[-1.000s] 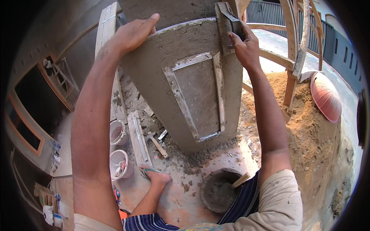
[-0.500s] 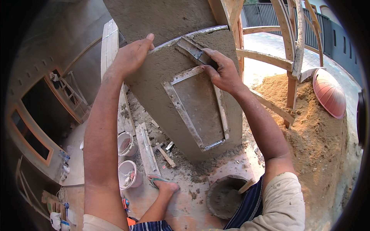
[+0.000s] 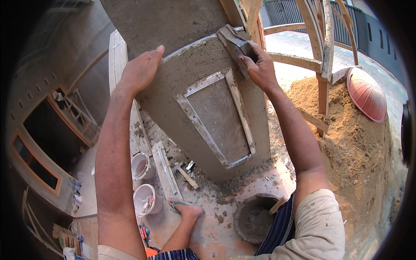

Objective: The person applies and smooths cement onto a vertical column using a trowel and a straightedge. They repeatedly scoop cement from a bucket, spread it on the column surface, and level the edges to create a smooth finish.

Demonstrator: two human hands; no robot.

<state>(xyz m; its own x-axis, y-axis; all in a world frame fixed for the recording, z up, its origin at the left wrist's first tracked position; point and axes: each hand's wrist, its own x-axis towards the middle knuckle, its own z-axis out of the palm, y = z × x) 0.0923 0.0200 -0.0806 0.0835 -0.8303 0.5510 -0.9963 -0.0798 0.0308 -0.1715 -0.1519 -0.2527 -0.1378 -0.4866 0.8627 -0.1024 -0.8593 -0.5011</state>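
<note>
Wet grey mortar covers a tapered column (image 3: 162, 99) before me. At its upper left edge is my left hand (image 3: 141, 71), thumb up and fingers curled round the side, partly hidden. My right hand (image 3: 261, 69) grips a mortar-smeared plastering float (image 3: 232, 42), held slanted against the column's upper right corner. A pale strip (image 3: 195, 44) runs along the top edge of the plastered face between the hands. Below the float, a four-sided frame of narrow strips (image 3: 197, 115) lies on the face around a recessed grey panel (image 3: 216, 117).
Near my foot stand two pails (image 3: 147, 199), a hammer (image 3: 186, 176) and a plank (image 3: 165, 167). A mortar tub (image 3: 242, 221) sits lower right. Wooden framing (image 3: 299, 60) and a sand heap (image 3: 346, 138) with a pink dome-shaped shell (image 3: 366, 95) occupy the right side.
My right hand has moved the float up and right, from above the strip frame to the column's upper right corner. My left hand stays at the left edge; the view has shifted slightly.
</note>
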